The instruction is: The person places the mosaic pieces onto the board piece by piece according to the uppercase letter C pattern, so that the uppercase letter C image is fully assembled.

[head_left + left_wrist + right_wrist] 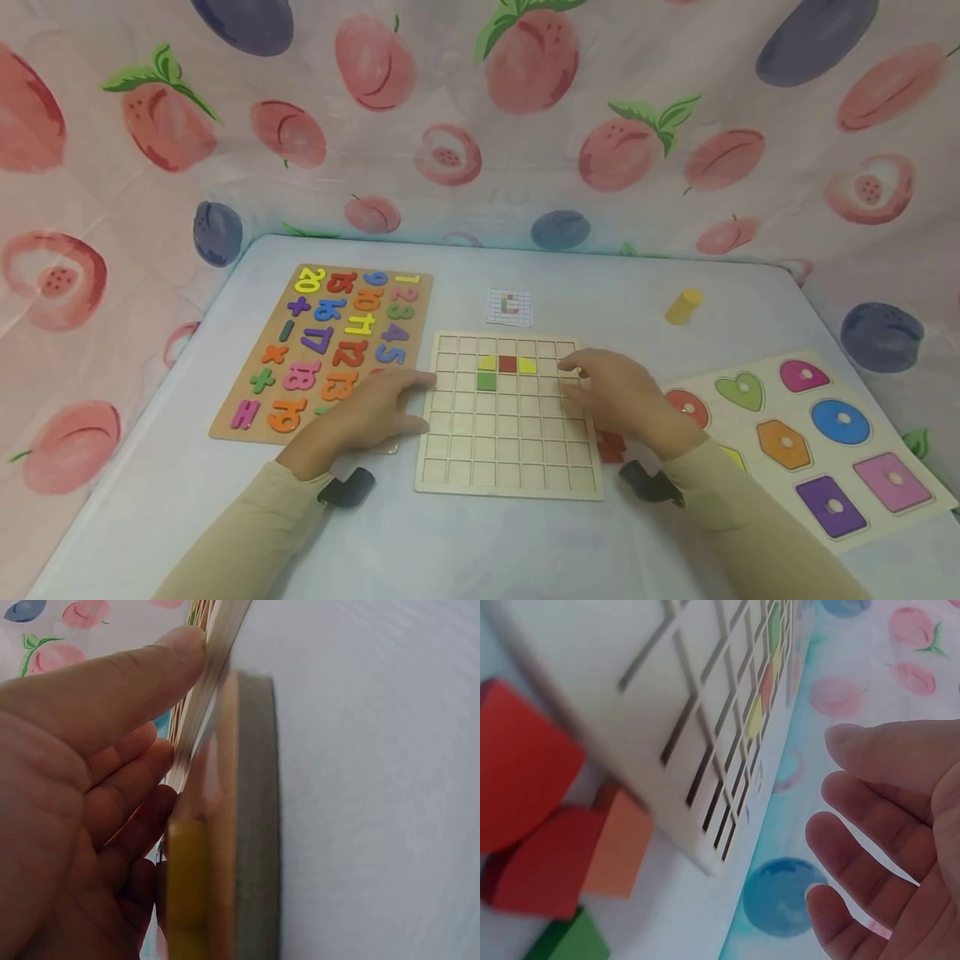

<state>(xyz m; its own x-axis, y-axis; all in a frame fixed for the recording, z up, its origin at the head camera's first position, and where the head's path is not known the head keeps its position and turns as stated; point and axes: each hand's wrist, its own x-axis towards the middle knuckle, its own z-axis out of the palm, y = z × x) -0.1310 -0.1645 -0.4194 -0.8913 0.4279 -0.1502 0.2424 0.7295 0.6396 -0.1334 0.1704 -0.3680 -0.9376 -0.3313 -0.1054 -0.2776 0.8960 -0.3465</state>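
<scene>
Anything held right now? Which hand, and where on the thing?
Nothing looks gripped. The left hand seems only to touch the left edge of the grid board; the right hand is empty.

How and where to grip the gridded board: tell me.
Grip the gridded board by both side edges, the left hand from the left, the right hand from the right. It is a flat slab, so the edges likely give the surest hold. On the right, hold beyond the red pieces beside the near end, and keep it level for its coloured tiles.
</scene>
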